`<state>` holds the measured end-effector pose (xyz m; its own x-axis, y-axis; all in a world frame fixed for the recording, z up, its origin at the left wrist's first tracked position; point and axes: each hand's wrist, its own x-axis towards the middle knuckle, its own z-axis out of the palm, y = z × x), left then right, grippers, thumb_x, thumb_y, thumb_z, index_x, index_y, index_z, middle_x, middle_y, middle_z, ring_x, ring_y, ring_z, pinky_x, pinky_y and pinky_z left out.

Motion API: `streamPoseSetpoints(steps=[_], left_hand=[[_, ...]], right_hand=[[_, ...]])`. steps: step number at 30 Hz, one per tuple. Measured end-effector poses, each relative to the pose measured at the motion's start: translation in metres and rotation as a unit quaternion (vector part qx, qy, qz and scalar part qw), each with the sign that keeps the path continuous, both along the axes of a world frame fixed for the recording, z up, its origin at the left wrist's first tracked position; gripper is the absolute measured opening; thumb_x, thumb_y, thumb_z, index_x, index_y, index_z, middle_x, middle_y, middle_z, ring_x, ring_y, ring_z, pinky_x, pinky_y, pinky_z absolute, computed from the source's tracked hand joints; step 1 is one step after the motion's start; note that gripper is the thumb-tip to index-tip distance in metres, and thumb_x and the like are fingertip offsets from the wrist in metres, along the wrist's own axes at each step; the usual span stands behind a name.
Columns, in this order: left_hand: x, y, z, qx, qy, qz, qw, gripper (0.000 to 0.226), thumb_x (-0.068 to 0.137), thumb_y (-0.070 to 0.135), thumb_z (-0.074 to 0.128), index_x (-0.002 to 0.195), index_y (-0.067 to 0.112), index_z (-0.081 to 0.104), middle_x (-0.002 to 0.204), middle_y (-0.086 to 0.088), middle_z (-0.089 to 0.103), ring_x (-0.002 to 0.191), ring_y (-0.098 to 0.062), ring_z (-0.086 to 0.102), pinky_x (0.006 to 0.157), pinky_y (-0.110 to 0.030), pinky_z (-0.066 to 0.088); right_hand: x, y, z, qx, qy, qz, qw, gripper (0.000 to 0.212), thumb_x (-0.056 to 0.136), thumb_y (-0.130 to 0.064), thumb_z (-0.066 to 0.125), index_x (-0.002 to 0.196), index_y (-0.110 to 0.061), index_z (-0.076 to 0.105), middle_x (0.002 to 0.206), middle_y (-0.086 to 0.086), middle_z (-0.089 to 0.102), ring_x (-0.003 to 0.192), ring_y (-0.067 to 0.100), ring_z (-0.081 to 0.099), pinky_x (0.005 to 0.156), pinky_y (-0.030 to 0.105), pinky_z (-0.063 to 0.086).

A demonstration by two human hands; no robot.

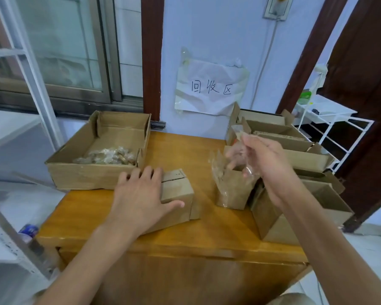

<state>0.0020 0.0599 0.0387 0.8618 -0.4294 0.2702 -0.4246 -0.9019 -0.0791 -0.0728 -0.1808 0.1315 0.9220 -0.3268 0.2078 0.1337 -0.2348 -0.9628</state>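
Observation:
My left hand [141,194] lies flat with spread fingers on top of a small closed cardboard box [178,190] in the middle of the wooden table [185,236]. The thumb reaches across the box's front face. My right hand [266,161] is raised over a small open cardboard box [231,192] and pinches a clear plastic bag [240,157] that hangs into and around that box. What is inside the bag is too blurred to tell.
A wide open carton [79,175] at the left holds several clear packets [108,157]. Several open cardboard boxes [299,208] crowd the table's right side. A handwritten paper sign [210,88] hangs on the wall; a white wire rack [339,133] stands at the right.

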Motion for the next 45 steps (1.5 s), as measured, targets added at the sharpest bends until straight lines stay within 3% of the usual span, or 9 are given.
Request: streamPoseSetpoints(steps=[7, 12, 16, 19, 22, 27, 33, 38, 45], left_hand=[[0.0, -0.016, 0.016, -0.133, -0.056, -0.133, 0.981, 0.088, 0.096, 0.083, 0.023, 0.161, 0.023, 0.027, 0.168, 0.005, 0.026, 0.156, -0.014, 0.02, 0.129, -0.049, 0.014], [-0.034, -0.019, 0.035, -0.501, 0.164, -0.223, 0.82, 0.058, 0.099, 0.071, 0.039, 0.151, 0.046, 0.041, 0.154, 0.029, 0.044, 0.145, 0.006, 0.035, 0.119, -0.038, 0.034], [-0.043, -0.029, 0.052, -0.547, 0.331, -0.257, 0.725, 0.054, 0.084, 0.062, 0.07, 0.124, 0.027, 0.065, 0.12, 0.017, 0.072, 0.114, 0.002, 0.065, 0.096, -0.024, 0.055], [-0.047, -0.031, 0.054, -0.59, 0.389, -0.279, 0.65, 0.029, 0.086, 0.018, 0.081, 0.094, 0.002, 0.059, 0.084, -0.001, 0.073, 0.075, -0.013, 0.07, 0.068, -0.02, 0.054], [-0.051, -0.028, 0.054, -0.593, 0.483, -0.272, 0.584, 0.033, 0.08, 0.011, 0.08, 0.11, 0.006, 0.066, 0.072, -0.007, 0.064, 0.057, -0.018, 0.059, 0.054, -0.028, 0.052], [-0.058, -0.026, 0.047, -0.54, 0.502, -0.258, 0.624, 0.021, 0.08, 0.019, 0.079, 0.101, 0.016, 0.082, 0.075, 0.0, 0.069, 0.07, -0.016, 0.066, 0.065, -0.028, 0.056], [-0.057, -0.033, 0.027, -0.586, 0.503, -0.144, 0.619, 0.009, 0.089, 0.005, 0.074, 0.097, 0.002, 0.072, 0.089, -0.003, 0.076, 0.085, -0.019, 0.075, 0.079, -0.039, 0.064], [-0.056, -0.044, 0.017, -0.647, 0.49, -0.069, 0.58, 0.016, 0.093, 0.008, 0.071, 0.107, 0.0, 0.071, 0.103, -0.026, 0.076, 0.093, -0.037, 0.076, 0.073, -0.029, 0.064], [-0.059, -0.047, 0.012, -0.711, 0.479, -0.04, 0.513, 0.04, 0.102, 0.041, 0.054, 0.114, 0.008, 0.073, 0.107, -0.019, 0.077, 0.099, -0.028, 0.075, 0.085, -0.037, 0.059]], right_hand=[[-0.003, 0.007, 0.003, 0.025, 0.012, 0.122, 0.992, 0.059, 0.113, -0.038, 0.039, 0.111, 0.016, 0.062, 0.107, 0.02, 0.077, 0.084, 0.032, 0.074, 0.06, 0.027, 0.056], [-0.013, 0.006, 0.013, 0.087, -0.012, 0.208, 0.974, 0.049, 0.109, -0.043, 0.04, 0.076, -0.023, 0.071, 0.103, 0.022, 0.075, 0.076, 0.028, 0.074, 0.059, 0.027, 0.055], [-0.015, 0.003, 0.013, 0.119, -0.017, 0.228, 0.966, 0.049, 0.107, -0.045, 0.04, 0.078, -0.021, 0.07, 0.099, 0.02, 0.076, 0.073, 0.025, 0.074, 0.057, 0.025, 0.055], [-0.017, -0.005, 0.012, 0.103, -0.012, 0.194, 0.975, 0.053, 0.108, -0.042, 0.043, 0.084, -0.002, 0.068, 0.089, 0.02, 0.076, 0.066, 0.023, 0.072, 0.054, 0.024, 0.053], [-0.018, -0.018, 0.009, 0.027, -0.01, 0.13, 0.991, 0.053, 0.108, -0.041, 0.049, 0.085, 0.004, 0.065, 0.068, 0.013, 0.071, 0.046, 0.017, 0.059, 0.049, 0.026, 0.046], [-0.024, -0.031, 0.006, -0.074, 0.018, 0.096, 0.992, 0.04, 0.102, -0.04, 0.061, 0.083, -0.007, 0.075, 0.055, 0.01, 0.061, 0.038, 0.016, 0.049, 0.041, 0.024, 0.035], [-0.026, -0.028, -0.007, -0.103, 0.01, 0.05, 0.993, 0.024, 0.099, -0.034, 0.07, 0.085, -0.015, 0.074, 0.075, 0.005, 0.068, 0.067, 0.012, 0.058, 0.064, 0.024, 0.045], [-0.035, -0.005, -0.038, -0.514, -0.206, -0.093, 0.827, 0.019, 0.097, -0.045, 0.068, 0.098, -0.029, 0.079, 0.087, -0.017, 0.056, 0.073, -0.002, 0.049, 0.057, 0.016, 0.045], [-0.041, 0.016, -0.088, -0.544, -0.16, 0.004, 0.823, 0.028, 0.097, -0.054, 0.066, 0.111, -0.032, 0.075, 0.096, -0.016, 0.054, 0.084, 0.002, 0.048, 0.069, 0.028, 0.049]])
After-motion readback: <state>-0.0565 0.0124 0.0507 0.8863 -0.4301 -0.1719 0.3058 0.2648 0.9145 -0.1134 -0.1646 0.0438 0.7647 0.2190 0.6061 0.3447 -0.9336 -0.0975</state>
